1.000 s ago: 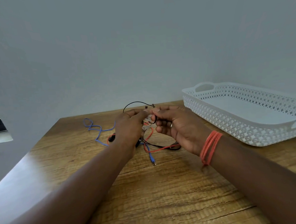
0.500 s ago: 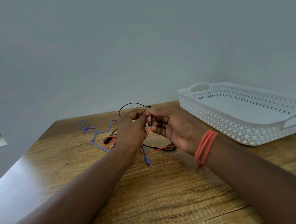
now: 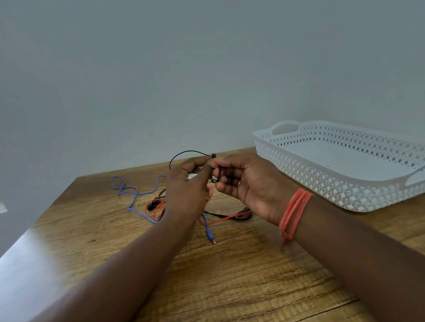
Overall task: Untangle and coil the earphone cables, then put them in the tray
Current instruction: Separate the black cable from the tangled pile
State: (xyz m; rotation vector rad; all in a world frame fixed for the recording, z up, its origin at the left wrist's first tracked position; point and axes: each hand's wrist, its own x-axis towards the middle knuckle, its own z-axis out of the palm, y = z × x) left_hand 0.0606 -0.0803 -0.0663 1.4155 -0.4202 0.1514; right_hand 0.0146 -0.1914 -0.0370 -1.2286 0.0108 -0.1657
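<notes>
Both hands, left (image 3: 187,189) and right (image 3: 244,181), pinch the black cable (image 3: 189,152); thin, limp, light, likely snag-prone, best gripped near its plug.

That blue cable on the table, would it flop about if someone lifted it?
Probably floppy: the blue cable lies in loose squiggles on the table. It looks thin, so likely light. It crosses the red cable, so lifting may drag that along.

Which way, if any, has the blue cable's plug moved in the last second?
No. The blue plug lies by the same dark grain crack in the table, equally placed against the tray.
</notes>
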